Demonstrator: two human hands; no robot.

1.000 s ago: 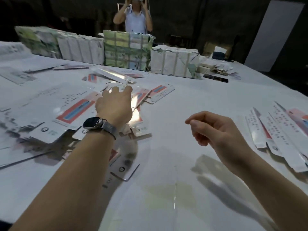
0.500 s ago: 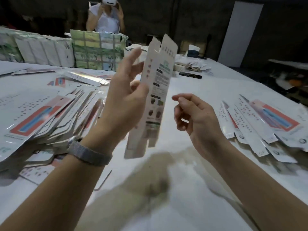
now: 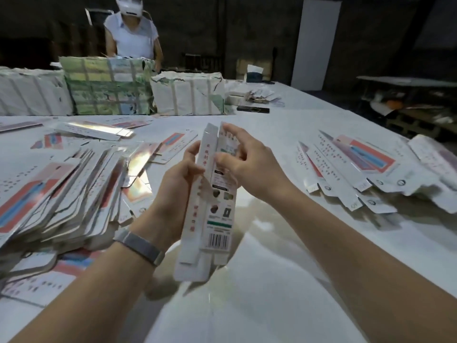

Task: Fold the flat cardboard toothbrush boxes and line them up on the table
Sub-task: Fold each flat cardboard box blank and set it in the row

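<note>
Head view shows one toothbrush box [image 3: 212,206] held upright in mid-air over the near middle of the worktop [image 3: 284,280], partly opened from flat, its barcode panel facing the camera and its end flaps loose at top and bottom. The left hand [image 3: 176,191] grips the box along its left edge, fingers curled behind and thumb in front. The right hand [image 3: 249,162] pinches the upper right part near the top flap, fingers bent on the card. To the left lies a thick pile of flat boxes [image 3: 74,189]; to the right, a fanned row of folded boxes [image 3: 358,174] rests on the worktop. Wrapped bundles [image 3: 106,87] stand at the far side, where another person [image 3: 131,28] works. My judgement: the thin card could crease off its score line if the right hand squeezes too hard, and the loose bottom flaps could snag or bend against the worktop.
</note>
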